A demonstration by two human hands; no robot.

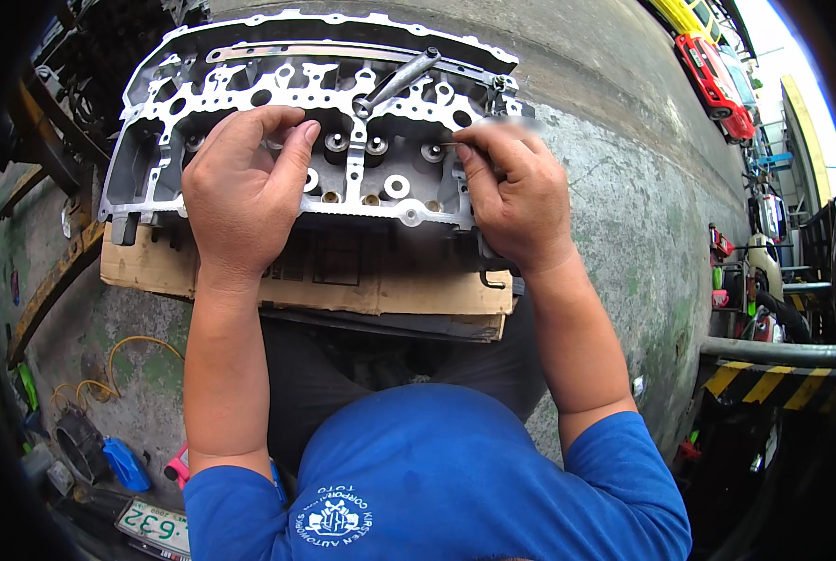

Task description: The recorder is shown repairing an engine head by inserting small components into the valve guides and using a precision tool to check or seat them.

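A silver cylinder head (355, 178) lies in front of me on flattened cardboard (362, 285). Valve springs with round retainers (375, 147) show in its recesses. My left hand (240, 192) is over the left half, its thumb and index finger curved and apart, with nothing visible between them; the other fingers are hidden behind. Over the right end, my right hand (526, 196) pinches a thin, dark metal piece (448, 144), whose tip points at a valve spring retainer (432, 152). A metal hand tool with a long handle (401, 80) rests across the top of the cylinder head.
Dark metal parts and a rusty curved bar (58, 285) stand at the left. A yellow hose (123, 346), a blue bottle (125, 465) and a licence plate (156, 525) lie at lower left. Red car (713, 84) is far right; a yellow-black striped barrier (769, 381) is nearer.
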